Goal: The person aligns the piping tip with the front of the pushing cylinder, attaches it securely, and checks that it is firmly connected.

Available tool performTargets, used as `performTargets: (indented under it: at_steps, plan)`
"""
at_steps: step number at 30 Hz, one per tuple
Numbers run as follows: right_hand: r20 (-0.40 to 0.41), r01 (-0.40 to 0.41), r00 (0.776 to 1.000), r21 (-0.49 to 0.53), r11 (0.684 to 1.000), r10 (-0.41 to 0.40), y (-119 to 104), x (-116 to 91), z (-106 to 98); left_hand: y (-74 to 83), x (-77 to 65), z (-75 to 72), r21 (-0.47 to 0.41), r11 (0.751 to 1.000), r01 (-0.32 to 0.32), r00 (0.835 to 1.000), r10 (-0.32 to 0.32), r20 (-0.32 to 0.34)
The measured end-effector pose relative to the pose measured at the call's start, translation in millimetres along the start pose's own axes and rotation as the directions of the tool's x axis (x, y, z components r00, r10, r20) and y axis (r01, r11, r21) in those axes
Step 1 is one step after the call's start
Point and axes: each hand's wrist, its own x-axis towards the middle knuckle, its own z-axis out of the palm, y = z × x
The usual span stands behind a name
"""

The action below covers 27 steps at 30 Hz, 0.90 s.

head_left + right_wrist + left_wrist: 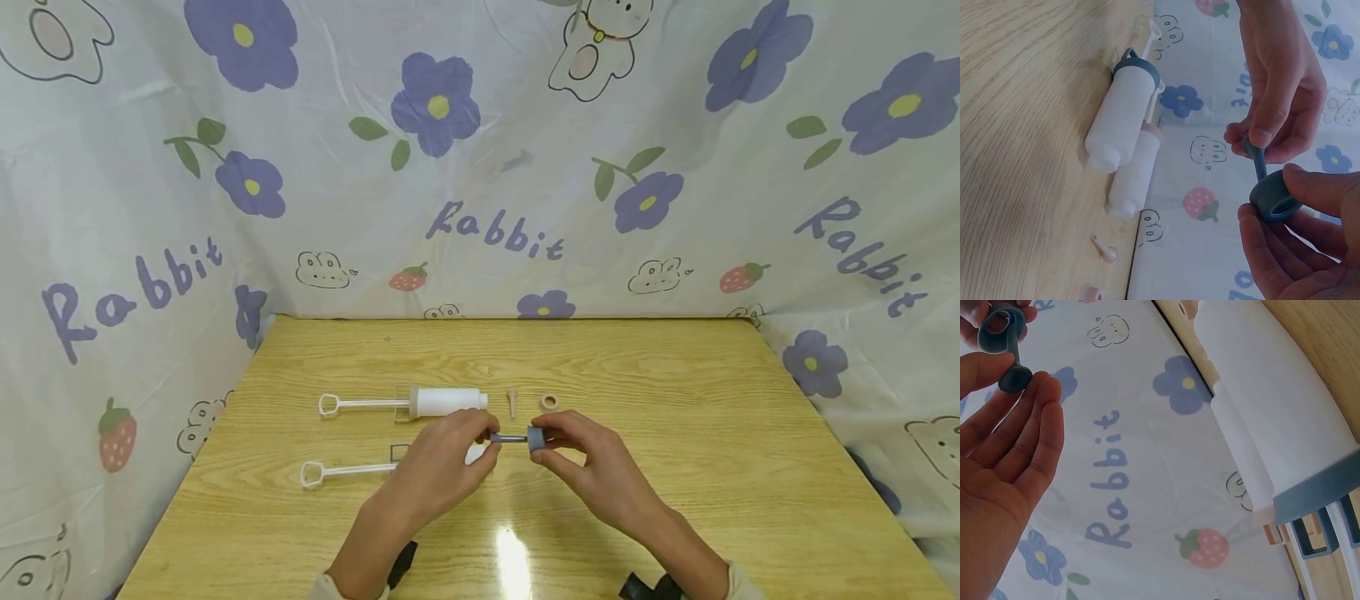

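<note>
My left hand [442, 458] pinches the flared end of a thin blue-grey nozzle [512, 437] between thumb and fingers. In my right hand [600, 462] a blue-grey ring cap [536, 439] is held by its sides. The nozzle's narrow end points at the cap and overlaps its opening in the left wrist view. Both parts are above the table. Behind the left hand lies a white plunger syringe with a blue-grey collar [1139, 64], its barrel partly hidden in the head view. Farther back lies a similar syringe [450, 402] with a pinkish collar.
A small pinkish nozzle [512, 402] and a pinkish ring cap [550, 395] lie on the wooden table [675, 367], just beyond my hands. The two white plunger handles [327, 405] point left. A printed cloth [495, 275] hangs behind the table and along its sides.
</note>
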Motion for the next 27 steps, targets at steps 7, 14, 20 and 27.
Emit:
performTargets:
  at_steps: [7, 14, 20, 27]
  plan:
    - [-0.002, 0.012, 1.0, -0.008, 1.0, -0.012, 0.0, 1.0, 2.0, 1.3, 0.6, 0.5, 0.003, 1.0, -0.019, 1.0, 0.019, 0.0]
    - [-0.002, 0.012, 1.0, -0.003, 1.0, -0.012, 0.4, 1.3, 4.2, 2.6, 0.8, 1.9, -0.015, 0.999, -0.036, 0.999, 0.036, 0.005]
    - [0.0, 0.008, 1.0, -0.004, 1.0, -0.008, 0.1, 1.2, 4.2, 4.2, 1.0, 2.6, -0.01, 0.999, -0.042, 0.999, 0.042, 0.0]
    - [0.002, 0.011, 1.0, -0.009, 1.0, -0.011, 0.9, 1.6, 3.9, 4.4, 1.4, 2.8, -0.005, 0.998, -0.058, 0.998, 0.058, -0.011]
